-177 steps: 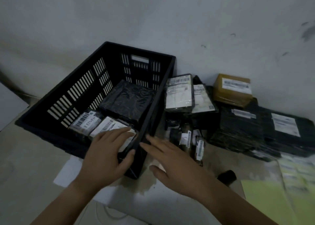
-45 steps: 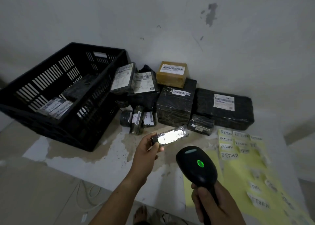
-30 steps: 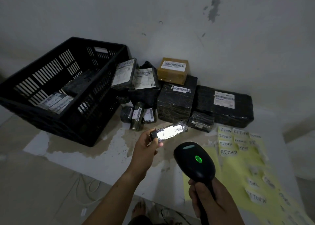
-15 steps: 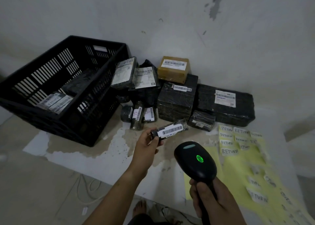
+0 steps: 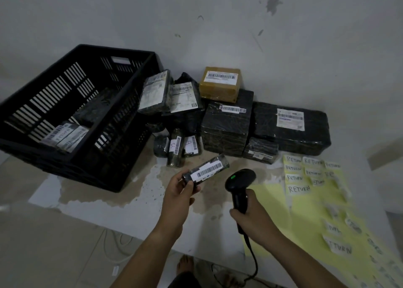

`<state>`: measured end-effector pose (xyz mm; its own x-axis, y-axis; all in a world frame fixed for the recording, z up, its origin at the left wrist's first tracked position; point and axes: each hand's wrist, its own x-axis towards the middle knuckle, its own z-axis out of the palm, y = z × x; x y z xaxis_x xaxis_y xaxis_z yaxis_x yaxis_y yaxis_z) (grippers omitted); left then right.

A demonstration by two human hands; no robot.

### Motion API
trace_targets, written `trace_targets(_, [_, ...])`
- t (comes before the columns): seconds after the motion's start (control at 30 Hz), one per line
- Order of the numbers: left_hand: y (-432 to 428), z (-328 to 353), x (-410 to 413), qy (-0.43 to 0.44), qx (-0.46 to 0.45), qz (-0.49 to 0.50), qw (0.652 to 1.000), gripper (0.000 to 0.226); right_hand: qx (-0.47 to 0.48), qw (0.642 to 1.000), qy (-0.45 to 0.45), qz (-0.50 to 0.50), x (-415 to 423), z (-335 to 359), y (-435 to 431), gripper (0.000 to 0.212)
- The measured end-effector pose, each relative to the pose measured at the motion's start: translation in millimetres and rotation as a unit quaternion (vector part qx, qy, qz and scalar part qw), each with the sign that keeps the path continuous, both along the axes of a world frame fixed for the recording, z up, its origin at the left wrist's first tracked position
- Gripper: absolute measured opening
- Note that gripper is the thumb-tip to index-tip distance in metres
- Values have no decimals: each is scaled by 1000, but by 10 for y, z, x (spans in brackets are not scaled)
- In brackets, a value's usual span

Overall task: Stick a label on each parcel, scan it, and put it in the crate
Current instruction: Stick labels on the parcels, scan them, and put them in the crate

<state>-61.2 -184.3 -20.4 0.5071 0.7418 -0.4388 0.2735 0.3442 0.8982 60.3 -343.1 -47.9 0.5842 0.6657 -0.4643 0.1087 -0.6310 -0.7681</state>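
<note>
Right hand (image 5: 250,216) lower, scanner (image 5: 239,179) tipped forward, parcel (image 5: 206,171) unmoved

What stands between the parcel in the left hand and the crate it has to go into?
Nothing visible does. The left hand holds the small parcel above bare table, right of the crate; only the crate's own near wall needs clearing. The scanner in the right hand is on the far side.
</note>
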Motion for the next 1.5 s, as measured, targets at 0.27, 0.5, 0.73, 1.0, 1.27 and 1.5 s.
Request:
trace_targets(0.27, [203,-25,-122,41,10,-51,998,25,-75,995,-60,8,178,-702,515,62])
trace_targets(0.5, [392,-76,-108,57,-15,-76,995,25,-108,990,-94,10,119,-1066,682,72])
trace_targets(0.73, [482,-147,-57,59,-32,-109,992,24,-130,987,-97,8,41,-1212,717,83])
trace_targets(1.0, [396,-147,154,64,-30,-140,988,22,28,979,-143,-142,79,-721,313,68])
trace_targets(1.27, [-48,-99,420,63,-32,-236,969,22,162,950,-229,-139,157,-41,-368,28])
trace_targets(1.5, [-477,-157,556,80,-83,-258,959,22,162,951,-213,-156,182,-44,-905,39])
